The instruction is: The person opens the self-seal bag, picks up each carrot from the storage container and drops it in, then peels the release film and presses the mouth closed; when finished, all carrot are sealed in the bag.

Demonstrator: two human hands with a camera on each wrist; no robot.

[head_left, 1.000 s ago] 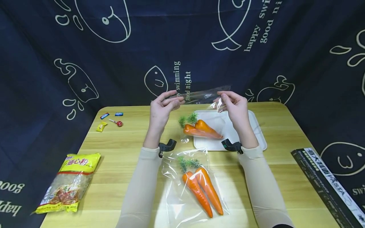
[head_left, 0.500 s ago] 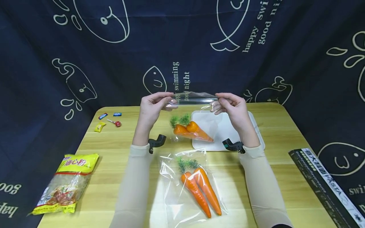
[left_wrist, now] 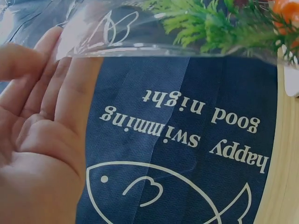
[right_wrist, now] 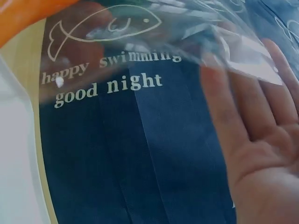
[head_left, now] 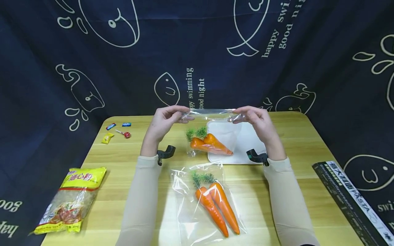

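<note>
My left hand (head_left: 163, 123) pinches one end of the top edge of a clear plastic bag (head_left: 212, 112). At the other end of that edge, my right hand (head_left: 258, 123) pinches the film, so it stretches straight between them. Two orange carrots with green tops (head_left: 210, 143) lie inside the lower part of this bag, partly in front of a white tray (head_left: 252, 141). I cannot tell whether they touch the table. In the left wrist view the green tops (left_wrist: 201, 28) show through the film. Closer to me, a second clear bag (head_left: 189, 212) lies flat with two carrots (head_left: 212, 208) in it.
A yellow-topped pasta bag (head_left: 72, 200) lies at the left edge. Small wrapped candies (head_left: 107, 137) and a lollipop (head_left: 126, 135) sit at the back left. A long black pasta box (head_left: 351, 201) lies along the right edge. Dark printed cloth (head_left: 197, 44) hangs behind the table.
My left hand has moved left, pulling the bag's top edge from slack to straight. In the last half second both hands have come down a little, and the right has shifted slightly right.
</note>
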